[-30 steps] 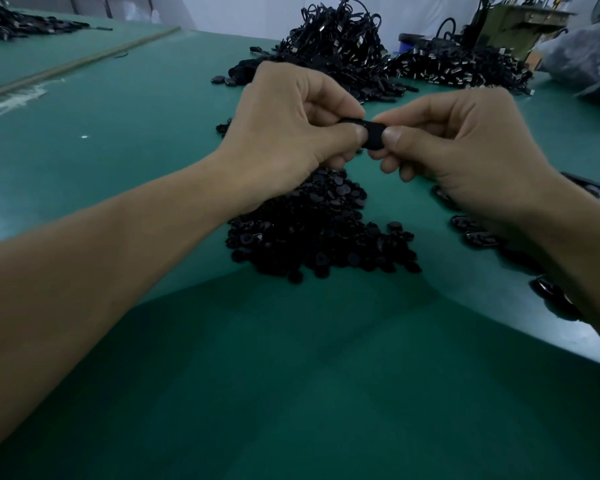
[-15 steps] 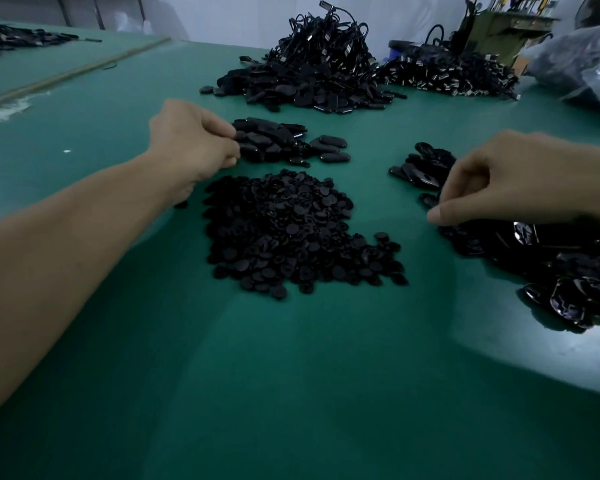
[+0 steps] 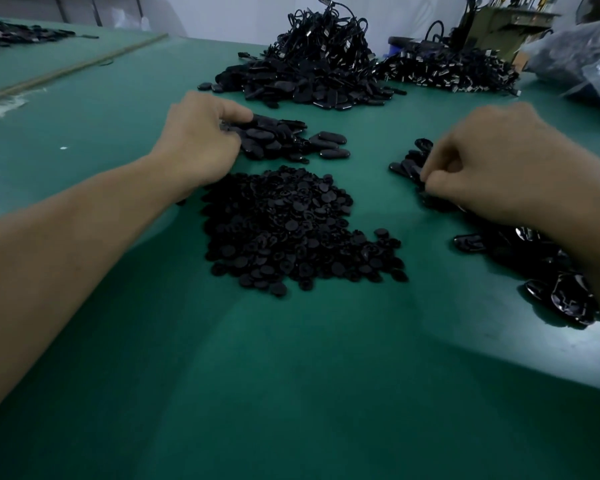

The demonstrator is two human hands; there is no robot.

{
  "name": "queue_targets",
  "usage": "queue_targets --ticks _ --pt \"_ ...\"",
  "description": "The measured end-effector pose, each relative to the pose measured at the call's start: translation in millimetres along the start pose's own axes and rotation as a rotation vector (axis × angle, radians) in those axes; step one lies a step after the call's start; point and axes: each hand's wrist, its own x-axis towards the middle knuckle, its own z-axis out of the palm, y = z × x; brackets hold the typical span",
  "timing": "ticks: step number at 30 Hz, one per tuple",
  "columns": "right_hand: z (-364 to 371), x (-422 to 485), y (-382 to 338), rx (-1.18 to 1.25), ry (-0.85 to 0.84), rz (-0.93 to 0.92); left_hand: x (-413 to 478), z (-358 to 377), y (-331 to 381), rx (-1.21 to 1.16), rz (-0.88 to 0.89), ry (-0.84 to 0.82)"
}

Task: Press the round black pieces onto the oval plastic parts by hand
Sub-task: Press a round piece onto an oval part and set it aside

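Since pressing is done, left hand [image 3: 201, 140] is curling over ovals [image 3: 278, 140], right hand [image 3: 492, 164] over pile [image 3: 471, 242], restocking; grips unclear.

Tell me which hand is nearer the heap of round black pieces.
Left. The left hand sits at the far left edge of the heap, touching the oval parts beyond it. The right hand is off to the heap's right, across bare table, at another oval pile.

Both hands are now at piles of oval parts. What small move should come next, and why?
Probably the left hand should move to the heap of round pieces and pick one. It is at the small oval pile, showing no round piece, while the right hand seems to pinch a glossy oval part.
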Motion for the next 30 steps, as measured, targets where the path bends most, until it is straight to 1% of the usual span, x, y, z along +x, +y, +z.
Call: queue_targets --ticks 2,3,4,6,9,11,15,17,20,23,26,28,30 --pt "3 0 -3 0.162 0.135 -0.041 -2 0 1 0.047 0.030 0.027" --pt "6 0 -4 0.266 0.159 -0.044 -2 1 1 0.064 0.042 0.022" --pt "10 0 -4 0.384 0.146 -0.036 -3 1 1 0.080 0.054 0.005" --pt "16 2 -5 0.623 0.059 -0.004 -4 1 0 0.095 0.075 -0.054" --pt "20 3 -5 0.836 -0.017 0.007 -7 2 1 0.051 0.101 -0.155" --pt "21 3 -6 0.948 -0.043 0.006 -7 3 3 0.041 0.141 -0.136" --pt "24 4 -7 1.182 -0.081 0.038 -13 2 14 -0.020 0.265 0.005" --pt "24 3 -11 1.233 -0.095 0.027 -23 3 25 -0.098 0.337 -0.018" --pt "23 1 -17 1.247 -0.097 -0.024 -41 5 42 -0.195 0.397 -0.141" --pt "21 -2 -22 1.132 -0.039 -0.122 -54 7 54 -0.230 0.443 -0.228" --pt "18 -4 -25 1.044 0.019 -0.175 -56 9 54 -0.289 0.389 -0.280" --pt "18 -4 -27 1.080 0.048 -0.155 -57 8 53 -0.299 0.361 -0.304" --pt "17 -4 -28 1.145 0.085 -0.131 -58 8 53 -0.295 0.373 -0.342"
